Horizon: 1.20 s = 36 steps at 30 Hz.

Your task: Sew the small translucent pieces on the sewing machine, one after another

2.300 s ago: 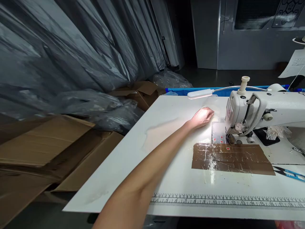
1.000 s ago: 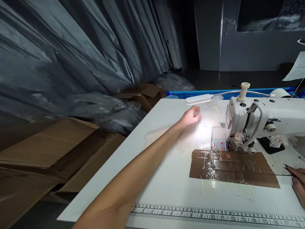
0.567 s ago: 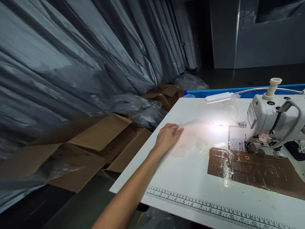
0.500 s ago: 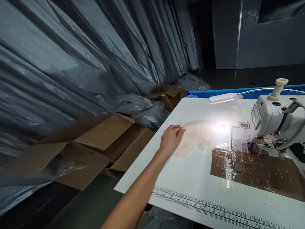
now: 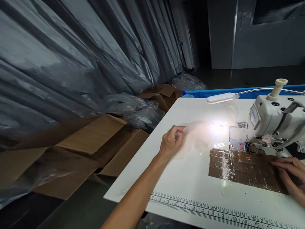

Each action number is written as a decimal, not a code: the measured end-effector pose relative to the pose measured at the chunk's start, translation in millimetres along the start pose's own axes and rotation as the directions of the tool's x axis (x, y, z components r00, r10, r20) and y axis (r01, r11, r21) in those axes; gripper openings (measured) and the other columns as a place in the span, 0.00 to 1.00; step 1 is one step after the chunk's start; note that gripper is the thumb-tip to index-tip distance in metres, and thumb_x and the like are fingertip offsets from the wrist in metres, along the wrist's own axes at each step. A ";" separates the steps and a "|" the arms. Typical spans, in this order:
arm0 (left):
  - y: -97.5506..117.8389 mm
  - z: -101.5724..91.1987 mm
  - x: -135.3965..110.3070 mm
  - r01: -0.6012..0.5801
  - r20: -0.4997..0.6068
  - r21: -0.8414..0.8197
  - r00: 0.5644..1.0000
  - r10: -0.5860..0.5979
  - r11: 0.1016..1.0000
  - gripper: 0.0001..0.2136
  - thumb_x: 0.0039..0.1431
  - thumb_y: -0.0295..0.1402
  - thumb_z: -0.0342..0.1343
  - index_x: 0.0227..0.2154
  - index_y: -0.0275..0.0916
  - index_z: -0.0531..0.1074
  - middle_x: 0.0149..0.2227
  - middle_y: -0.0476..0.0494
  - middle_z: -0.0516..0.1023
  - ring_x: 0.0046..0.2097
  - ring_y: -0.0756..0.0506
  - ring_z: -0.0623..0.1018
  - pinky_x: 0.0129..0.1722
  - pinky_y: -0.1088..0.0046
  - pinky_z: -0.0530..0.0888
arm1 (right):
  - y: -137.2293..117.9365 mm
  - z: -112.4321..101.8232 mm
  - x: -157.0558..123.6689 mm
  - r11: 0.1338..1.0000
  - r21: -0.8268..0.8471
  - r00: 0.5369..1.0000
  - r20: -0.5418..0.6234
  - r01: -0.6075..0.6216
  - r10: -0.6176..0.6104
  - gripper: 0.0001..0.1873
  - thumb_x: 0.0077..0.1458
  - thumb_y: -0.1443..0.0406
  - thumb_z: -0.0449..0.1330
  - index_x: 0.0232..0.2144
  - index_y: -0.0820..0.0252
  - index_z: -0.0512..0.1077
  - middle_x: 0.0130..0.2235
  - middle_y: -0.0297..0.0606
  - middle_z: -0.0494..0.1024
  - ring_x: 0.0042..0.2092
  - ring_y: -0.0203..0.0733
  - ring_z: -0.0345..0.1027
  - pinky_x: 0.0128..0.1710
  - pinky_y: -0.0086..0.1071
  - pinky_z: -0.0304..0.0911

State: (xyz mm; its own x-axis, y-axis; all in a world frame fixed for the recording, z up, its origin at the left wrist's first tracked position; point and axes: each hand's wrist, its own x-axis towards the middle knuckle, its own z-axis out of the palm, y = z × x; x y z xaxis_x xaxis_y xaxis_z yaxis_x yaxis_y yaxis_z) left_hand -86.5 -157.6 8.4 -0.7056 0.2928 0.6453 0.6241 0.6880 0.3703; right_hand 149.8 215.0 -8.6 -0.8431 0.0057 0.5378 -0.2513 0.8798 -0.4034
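Pinching, with the left grip (image 5: 172, 140) clamped together on it, the left edge of a sheer, pale fabric (image 5: 196, 137) spread across the white counter (image 5: 183, 178), left of the sewing machine (image 5: 264, 117) and on the near side of the lamp (image 5: 220, 98). Holding the right grip (image 5: 292, 175) at the right end of the brown panel (image 5: 252, 171); cannot tell whether closed or apart.

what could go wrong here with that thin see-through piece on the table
The sheer fabric nearly matches the white table, and glare under the lamp washes part of it out, so its edge might be misjudged. Only the left hand seems to pinch it, so it could crease or slip. The brown sheet, under the right hand, looks wrinkled and glossy; thin cloth drawn over it might catch.
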 end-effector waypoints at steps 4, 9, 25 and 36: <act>-1.0 5.1 -0.7 -0.063 -0.102 -0.016 0.993 0.061 0.998 0.03 0.57 0.32 0.52 0.33 0.41 0.68 0.35 0.46 0.83 0.37 0.46 0.83 0.37 0.73 0.78 | -11.0 -3.2 8.0 0.999 0.011 0.996 -0.081 0.048 -0.047 0.10 0.63 0.67 0.53 0.43 0.51 0.72 0.41 0.40 0.73 0.39 0.39 0.74 0.34 0.29 0.73; 14.6 0.3 2.4 -0.030 -0.176 -0.075 0.984 0.016 0.997 0.06 0.57 0.35 0.56 0.35 0.40 0.70 0.32 0.47 0.81 0.34 0.47 0.82 0.35 0.73 0.79 | -15.1 1.7 3.1 0.985 0.008 0.981 -0.084 0.173 -0.172 0.12 0.62 0.69 0.54 0.44 0.54 0.73 0.40 0.39 0.73 0.39 0.37 0.73 0.34 0.25 0.72; 208.3 -38.7 -42.1 0.000 0.487 -0.819 0.531 0.693 0.574 0.13 0.63 0.27 0.55 0.51 0.37 0.70 0.39 0.42 0.81 0.37 0.49 0.80 0.39 0.76 0.79 | -88.0 -36.2 10.6 0.563 0.669 0.709 0.677 -0.485 -0.195 0.20 0.46 0.54 0.67 0.38 0.61 0.74 0.45 0.42 0.75 0.46 0.45 0.72 0.47 0.35 0.69; 149.6 1.9 -22.9 -0.200 0.482 -0.459 0.762 0.432 0.866 0.30 0.59 0.24 0.52 0.63 0.44 0.54 0.55 0.36 0.70 0.52 0.40 0.75 0.47 0.60 0.79 | -39.4 -25.7 49.6 0.567 0.379 0.595 0.760 -0.732 0.260 0.12 0.47 0.61 0.65 0.30 0.62 0.69 0.26 0.31 0.70 0.25 0.31 0.59 0.23 0.24 0.55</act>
State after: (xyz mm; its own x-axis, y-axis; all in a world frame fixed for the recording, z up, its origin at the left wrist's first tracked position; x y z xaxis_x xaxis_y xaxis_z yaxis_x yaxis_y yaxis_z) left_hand 22.4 -60.1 47.8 -0.4304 0.8403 0.3296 0.8351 0.2322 0.4986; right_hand 130.1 192.9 52.9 -0.9286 -0.1290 -0.3479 0.2945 0.3142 -0.9025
